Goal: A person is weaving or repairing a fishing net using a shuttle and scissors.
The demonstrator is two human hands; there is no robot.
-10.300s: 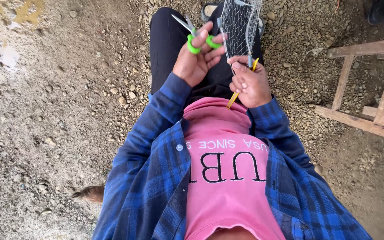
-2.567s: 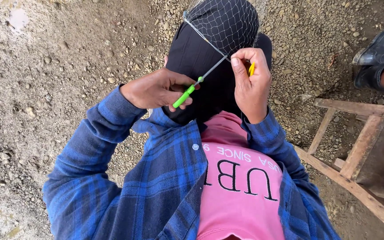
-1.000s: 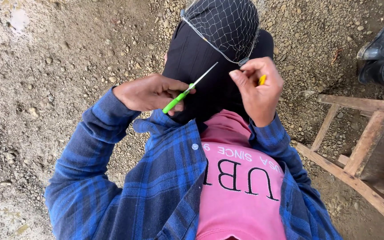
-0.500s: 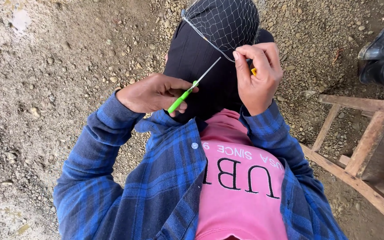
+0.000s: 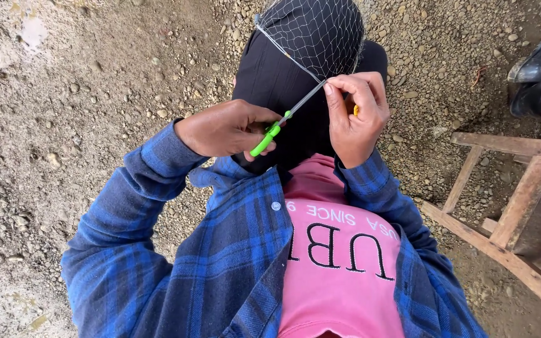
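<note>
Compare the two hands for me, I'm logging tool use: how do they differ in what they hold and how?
The left hand grips green-handled scissors, blades pointing at the net; the right hand pinches the net's edge cord and keeps a yellow tool tucked in its grip. The left lies knuckles-up; the right stands upright, fingers curled. Both meet over the lap.

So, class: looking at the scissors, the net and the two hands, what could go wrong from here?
1. The scissors in the left hand point at the right hand's fingers, so a slip might nick them.
2. The blades lie against the net, so a wrong strand could get cut.
3. The net lies over the knee; a slip could jab it.
</note>
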